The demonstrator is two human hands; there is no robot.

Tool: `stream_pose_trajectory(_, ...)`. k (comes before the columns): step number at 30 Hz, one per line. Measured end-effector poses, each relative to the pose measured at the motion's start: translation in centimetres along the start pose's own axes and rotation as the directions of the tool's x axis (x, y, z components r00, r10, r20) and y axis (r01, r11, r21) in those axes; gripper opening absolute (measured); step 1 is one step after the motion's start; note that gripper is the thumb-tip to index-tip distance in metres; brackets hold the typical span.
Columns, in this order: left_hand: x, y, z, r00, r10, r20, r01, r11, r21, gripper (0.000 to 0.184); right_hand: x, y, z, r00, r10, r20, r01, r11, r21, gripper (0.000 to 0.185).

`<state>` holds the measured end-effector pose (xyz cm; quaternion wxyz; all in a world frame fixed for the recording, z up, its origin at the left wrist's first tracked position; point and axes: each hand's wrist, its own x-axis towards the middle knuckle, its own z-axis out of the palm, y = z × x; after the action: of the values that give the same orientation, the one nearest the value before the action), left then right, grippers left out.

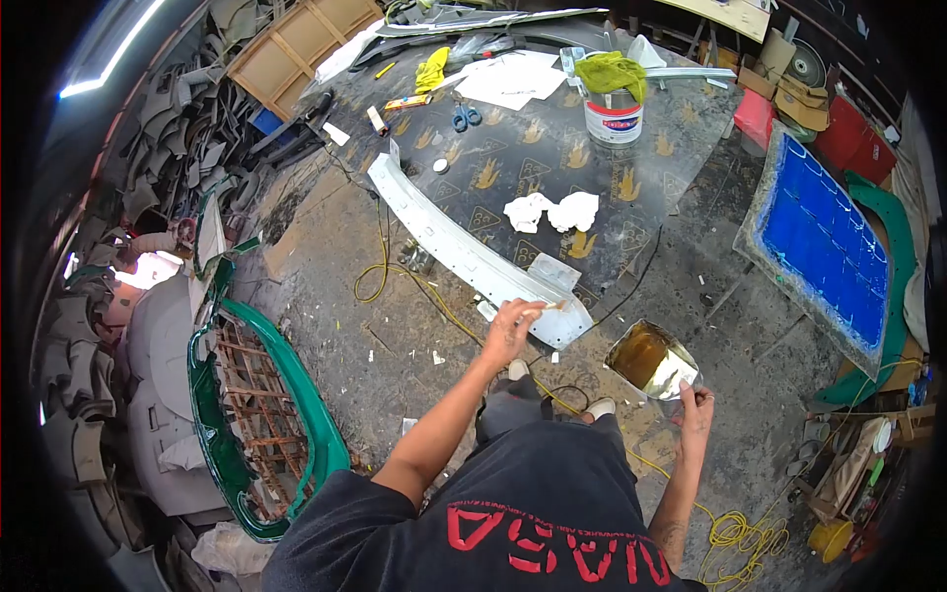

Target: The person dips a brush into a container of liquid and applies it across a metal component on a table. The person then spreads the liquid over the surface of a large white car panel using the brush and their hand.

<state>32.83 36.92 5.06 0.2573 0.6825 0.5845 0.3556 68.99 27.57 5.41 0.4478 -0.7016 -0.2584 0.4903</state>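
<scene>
A long, curved, pale grey panel (454, 242) slants across the work surface in front of me. My left hand (509, 330) is closed over its near end, pinching what looks like a small brush (550, 307) with a brownish tip. Low on the right, my right hand (695, 403) grips the rim of an open metal tin (679, 373). Amber liquid shows inside the tin, and its inner wall shines. A small pale block (554, 270) sits against the panel's far edge.
Crumpled white cloths (572, 211) lie beyond the panel. Behind them stands a paint can (614, 116) topped by a green cloth (610, 73). Blue scissors (466, 117) rest farther left. A yellow cable (424, 283) crosses the floor. A green frame (296, 414) stands left, a blue panel (814, 237) right.
</scene>
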Motion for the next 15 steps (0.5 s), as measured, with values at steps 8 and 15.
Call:
stream_pose_trajectory(8,2.6,-9.0,-6.9,0.938,0.048,-0.342,0.056,0.956,0.288,0.019,-0.7,-1.1,2.3,0.998,-0.032,-0.048,0.037,0.995,0.095,0.053)
stream_pose_trajectory(15,1.1,-3.1,-2.8,0.975,0.22,0.024,-0.21,0.887,0.411,0.034,-1.5,-0.6,4.8,0.995,0.041,-0.093,-0.026,0.987,0.159,0.057)
